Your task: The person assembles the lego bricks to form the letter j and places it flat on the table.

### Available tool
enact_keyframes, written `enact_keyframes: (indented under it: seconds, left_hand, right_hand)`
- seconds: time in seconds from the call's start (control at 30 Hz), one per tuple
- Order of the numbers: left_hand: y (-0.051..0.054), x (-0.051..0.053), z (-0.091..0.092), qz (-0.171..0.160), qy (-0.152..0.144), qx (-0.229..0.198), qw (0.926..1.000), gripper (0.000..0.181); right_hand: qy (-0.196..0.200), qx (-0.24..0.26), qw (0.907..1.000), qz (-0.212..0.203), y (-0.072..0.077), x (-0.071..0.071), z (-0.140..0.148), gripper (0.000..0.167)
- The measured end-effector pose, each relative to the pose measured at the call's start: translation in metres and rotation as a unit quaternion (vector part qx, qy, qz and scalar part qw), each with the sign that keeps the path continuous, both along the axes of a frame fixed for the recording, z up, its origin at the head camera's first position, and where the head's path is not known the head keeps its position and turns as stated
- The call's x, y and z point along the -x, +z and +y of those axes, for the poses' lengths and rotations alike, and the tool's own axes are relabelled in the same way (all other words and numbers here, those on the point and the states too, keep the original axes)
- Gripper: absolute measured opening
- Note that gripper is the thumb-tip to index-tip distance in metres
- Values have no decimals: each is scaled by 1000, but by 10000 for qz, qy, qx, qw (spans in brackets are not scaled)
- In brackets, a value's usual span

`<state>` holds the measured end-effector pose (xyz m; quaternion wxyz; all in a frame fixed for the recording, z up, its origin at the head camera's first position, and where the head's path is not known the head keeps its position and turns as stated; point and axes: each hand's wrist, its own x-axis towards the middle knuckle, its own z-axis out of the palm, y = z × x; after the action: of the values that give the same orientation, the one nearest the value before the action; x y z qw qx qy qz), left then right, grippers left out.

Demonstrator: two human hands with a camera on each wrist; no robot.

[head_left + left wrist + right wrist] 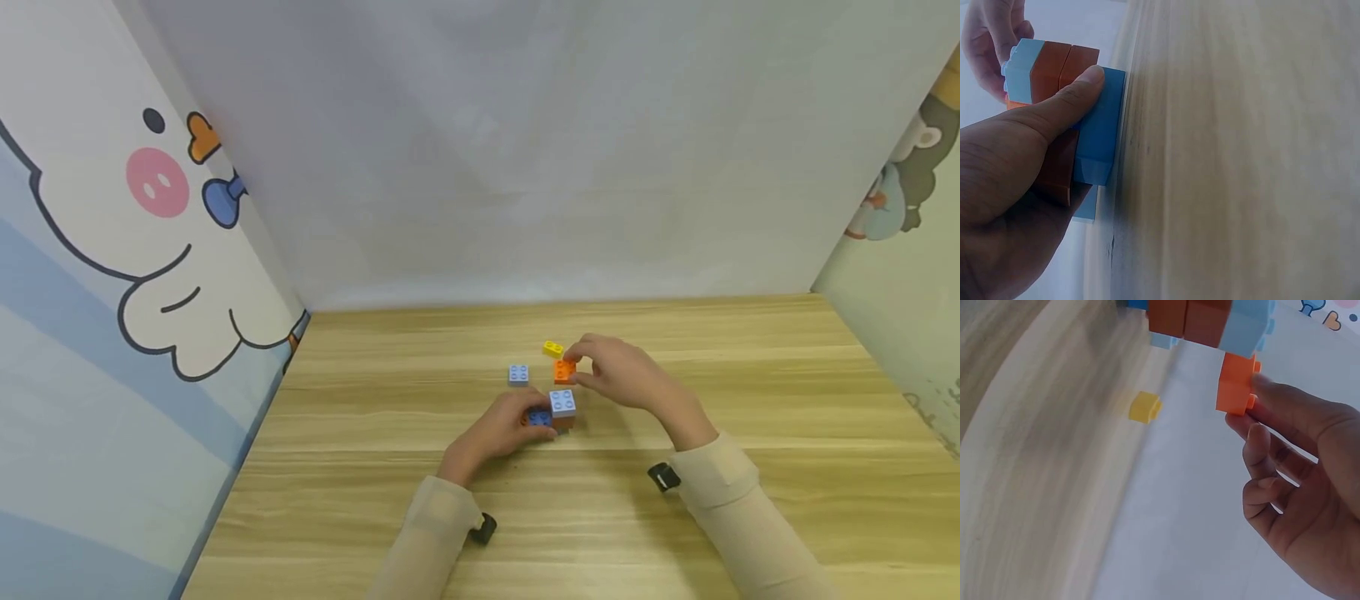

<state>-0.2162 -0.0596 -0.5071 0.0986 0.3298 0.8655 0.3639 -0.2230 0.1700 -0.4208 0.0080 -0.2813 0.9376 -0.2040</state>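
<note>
My left hand [510, 425] grips a built stack of toy building bricks from its left side. The stack has a blue brick [1101, 125] at the bottom, brown bricks [1049, 72] above it, and a light blue brick [562, 402] on top at the right. Between the left thumb and fingers, part of a darker blue brick [538, 418] shows. My right hand [618, 371] pinches an orange brick [1235, 384] between thumb and fingertips. In the right wrist view the orange brick appears raised off the table, beside the stack's light blue top.
A loose light blue brick [518, 375] lies behind the left hand. A small yellow brick [552, 348] lies just beyond the orange one. All are on a wooden table [375, 367], with a grey-white wall [480, 167] at its far edge and cartoon panels on both sides.
</note>
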Motion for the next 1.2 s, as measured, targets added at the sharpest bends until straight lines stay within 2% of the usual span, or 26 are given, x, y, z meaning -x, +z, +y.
enact_keyframes:
  seconds: [0.33, 0.63, 1.0, 1.2]
  left_hand:
    - [-1, 0, 0, -15, -3, -74, 10000, 27]
    - [-2, 0, 0, 34, -8, -21, 10000, 26]
    - [-1, -2, 0, -54, 36, 34, 10000, 26]
    - [2, -4, 0, -38, 16, 7, 10000, 29]
  right_hand:
    - [221, 227, 9995, -53, 13, -9, 3, 28]
    - [600, 537, 9954, -524, 11, -15, 7, 27]
    - [801, 600, 9920, -768, 10, -19, 10, 24]
    - [858, 546, 9919, -758, 11, -19, 8, 23]
